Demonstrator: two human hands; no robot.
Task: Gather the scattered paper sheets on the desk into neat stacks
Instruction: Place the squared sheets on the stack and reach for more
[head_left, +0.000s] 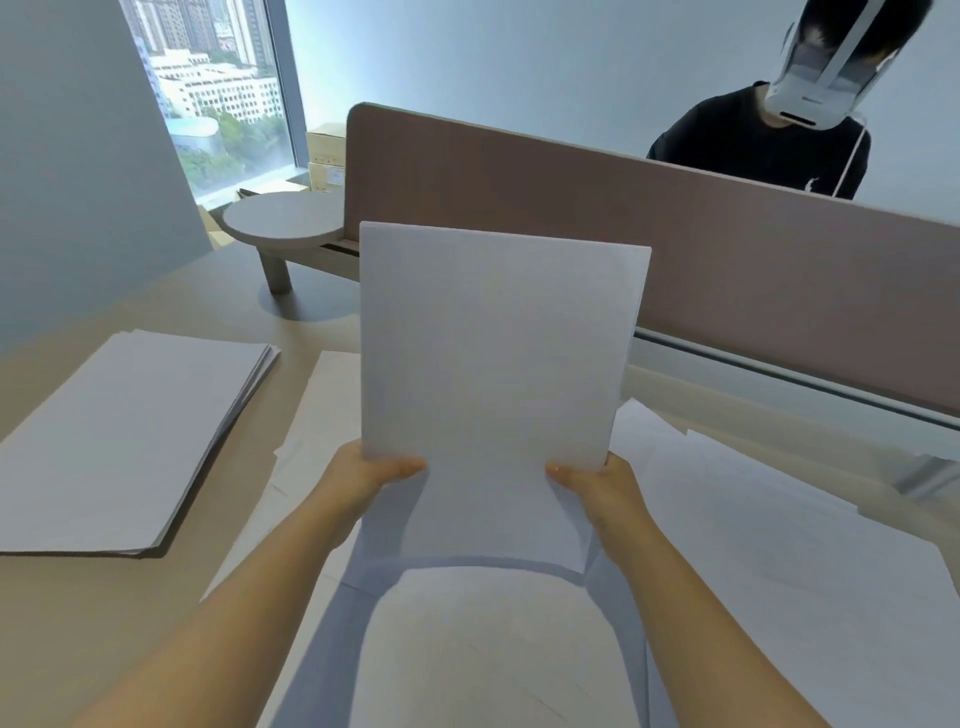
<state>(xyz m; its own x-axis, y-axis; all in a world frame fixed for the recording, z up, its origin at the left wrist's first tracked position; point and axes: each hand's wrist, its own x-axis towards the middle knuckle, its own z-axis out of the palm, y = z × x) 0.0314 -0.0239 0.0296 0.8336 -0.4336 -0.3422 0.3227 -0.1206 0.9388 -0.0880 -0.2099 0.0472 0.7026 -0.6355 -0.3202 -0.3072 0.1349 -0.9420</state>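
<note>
We held a bundle of white sheets upright in front of us, lifted clear of the counter, its lower edge hanging above the loose sheets spread beneath it. Our left hand gripped the bundle's lower left side, thumb laid across the front face and the other fingers hidden behind the paper. Our right hand gripped the lower right side in the same way, so each grip was clamped on the bundle, one to a side. The top edges of the bundle were nearly flush, with a few sheet edges showing slightly stepped at the upper right corner. To our left, a gathered stack lay flat on the counter, well apart from the held bundle, its edges a little fanned along the far right side. More loose sheets lay overlapping under our forearms and out to the right. Behind the counter stood a brown divider panel, with a round grey tray on a leg at its left end. Beyond the panel sat another person in a dark top.
</note>
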